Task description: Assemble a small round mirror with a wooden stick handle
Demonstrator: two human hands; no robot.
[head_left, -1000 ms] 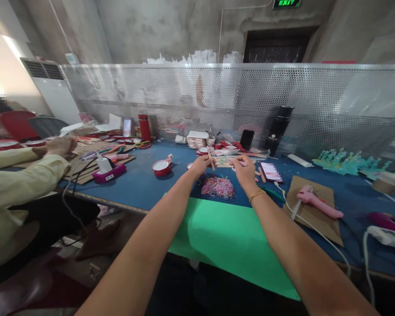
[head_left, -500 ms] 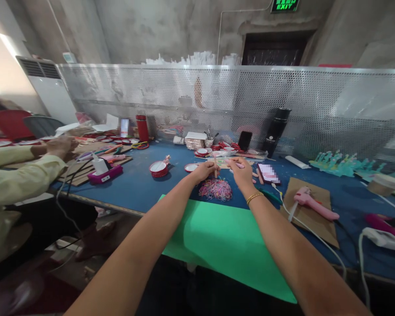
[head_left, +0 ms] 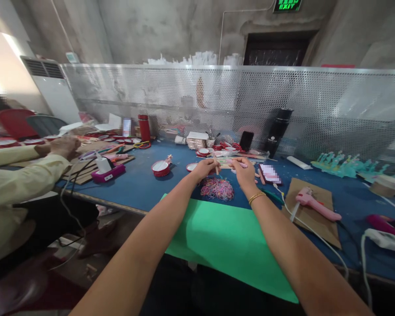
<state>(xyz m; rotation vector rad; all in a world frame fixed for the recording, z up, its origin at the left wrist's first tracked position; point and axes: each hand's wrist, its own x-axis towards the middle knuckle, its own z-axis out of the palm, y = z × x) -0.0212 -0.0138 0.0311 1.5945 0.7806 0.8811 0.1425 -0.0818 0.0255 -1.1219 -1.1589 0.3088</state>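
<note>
My left hand (head_left: 204, 169) is closed on a thin, light pinkish stick (head_left: 216, 163), which stands nearly upright between the fingertips. Just to its right, my right hand (head_left: 245, 174) pinches a small pink pen-like piece (head_left: 242, 165); its exact kind is too small to tell. The two hands are apart, above a tangled heap of multicoloured thin loops (head_left: 217, 188) on the blue table (head_left: 134, 184). A green sheet (head_left: 224, 232) lies under my forearms at the table's front edge. Pale strips (head_left: 225, 163) lie behind my hands.
To the right a pink glue gun (head_left: 316, 205) rests on cardboard (head_left: 329, 232), its cord nearby. A phone (head_left: 269, 174), black bottle (head_left: 278, 131) and red round tin (head_left: 160, 168) stand around. At left, a co-worker's hands (head_left: 64, 145) work near a purple power strip (head_left: 108, 174).
The view has shifted slightly. The stick in my left hand has tilted a little; both hands stay closed in nearly the same place.
</note>
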